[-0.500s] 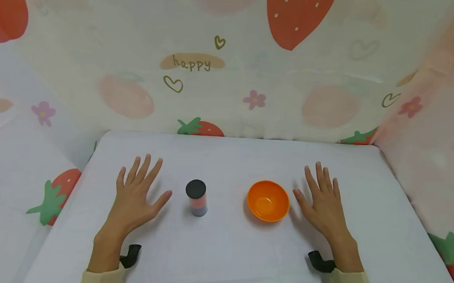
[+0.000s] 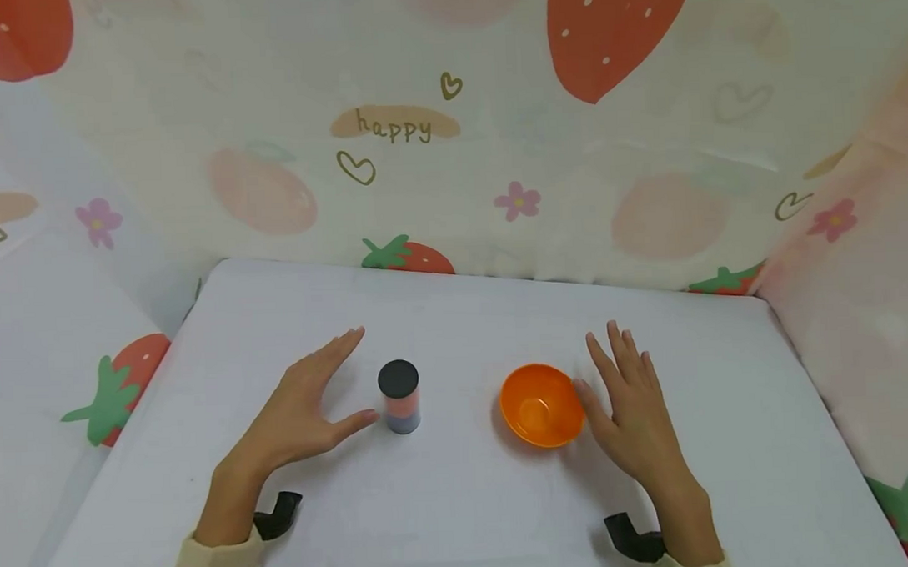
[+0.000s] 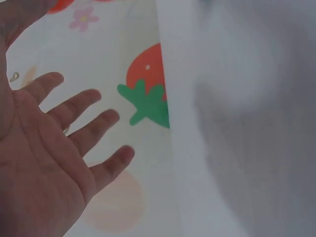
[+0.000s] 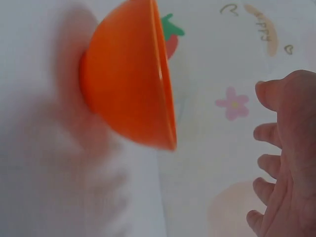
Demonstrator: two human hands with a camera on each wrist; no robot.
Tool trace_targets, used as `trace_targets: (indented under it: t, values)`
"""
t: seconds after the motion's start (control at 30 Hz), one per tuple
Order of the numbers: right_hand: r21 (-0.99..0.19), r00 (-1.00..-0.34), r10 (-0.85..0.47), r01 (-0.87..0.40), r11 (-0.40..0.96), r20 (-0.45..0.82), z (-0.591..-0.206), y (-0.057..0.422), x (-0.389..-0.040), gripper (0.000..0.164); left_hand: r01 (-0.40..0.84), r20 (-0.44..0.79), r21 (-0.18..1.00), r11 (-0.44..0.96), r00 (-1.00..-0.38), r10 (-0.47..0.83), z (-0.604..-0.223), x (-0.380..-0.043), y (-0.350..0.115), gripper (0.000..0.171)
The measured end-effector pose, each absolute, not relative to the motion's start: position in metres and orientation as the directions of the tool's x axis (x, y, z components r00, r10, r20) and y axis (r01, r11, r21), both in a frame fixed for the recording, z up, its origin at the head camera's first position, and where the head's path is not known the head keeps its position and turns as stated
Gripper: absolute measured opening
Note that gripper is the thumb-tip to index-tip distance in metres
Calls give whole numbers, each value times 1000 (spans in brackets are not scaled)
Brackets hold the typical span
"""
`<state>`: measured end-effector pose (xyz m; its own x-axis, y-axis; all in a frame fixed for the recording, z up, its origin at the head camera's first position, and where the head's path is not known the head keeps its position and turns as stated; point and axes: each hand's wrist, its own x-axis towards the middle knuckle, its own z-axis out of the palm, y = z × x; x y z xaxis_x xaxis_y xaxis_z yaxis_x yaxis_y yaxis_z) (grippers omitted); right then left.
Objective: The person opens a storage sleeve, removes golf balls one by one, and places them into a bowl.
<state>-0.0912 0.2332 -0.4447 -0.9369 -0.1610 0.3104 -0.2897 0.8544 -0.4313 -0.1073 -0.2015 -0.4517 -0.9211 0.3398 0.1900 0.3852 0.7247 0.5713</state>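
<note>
A small cylindrical jar (image 2: 401, 402) with a black lid and a pink and grey-blue body stands upright on the table. Just to its left is my left hand (image 2: 301, 410), thumb and fingers spread apart with the jar near the gap between them; nothing is held. In the left wrist view the fingers (image 3: 94, 131) are extended and the palm bare. An orange bowl (image 2: 541, 406) sits upright to the right of the jar. My right hand (image 2: 635, 415) hovers at the bowl's right side, thumb tip at the rim in the head view, fingers extended. The right wrist view shows the bowl's outside (image 4: 123, 74) beside the hand.
The white-covered table (image 2: 462, 508) carries the jar and bowl near its middle. Behind it hangs a cloth backdrop (image 2: 420, 184) with strawberries, flowers and hearts, which also closes off both sides. A black curved piece sticks out at each wrist.
My left hand has moved right toward the jar and turned, its fingers now bunched together in the head view. The right hand has shifted left, closer to the bowl. Jar and bowl stay put.
</note>
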Motion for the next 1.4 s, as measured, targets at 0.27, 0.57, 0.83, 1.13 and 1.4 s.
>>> trace_targets:
  t: [0.27,0.57,0.83,1.13,1.4]
  values:
    - [-497,-903,-229,-396,772,363,-438,212,-92,69,311,107,668,676,-939,326,-457,-107,-184,100]
    - [-643,-915,-304,-402,652,265,-421,170,-96,62,335,117,766,549,-912,392,-473,-111,-167,64]
    - [-756,-893,-399,-407,513,210,-414,134,-98,54,319,127,843,434,-900,416,-483,-112,-157,54]
    - [-787,-888,-410,-400,470,206,-420,118,-98,49,215,81,938,273,-899,430,-486,-117,-155,54]
    - [-803,-872,-424,-427,416,244,-427,111,-100,51,237,97,926,294,-902,421,-486,-116,-157,49]
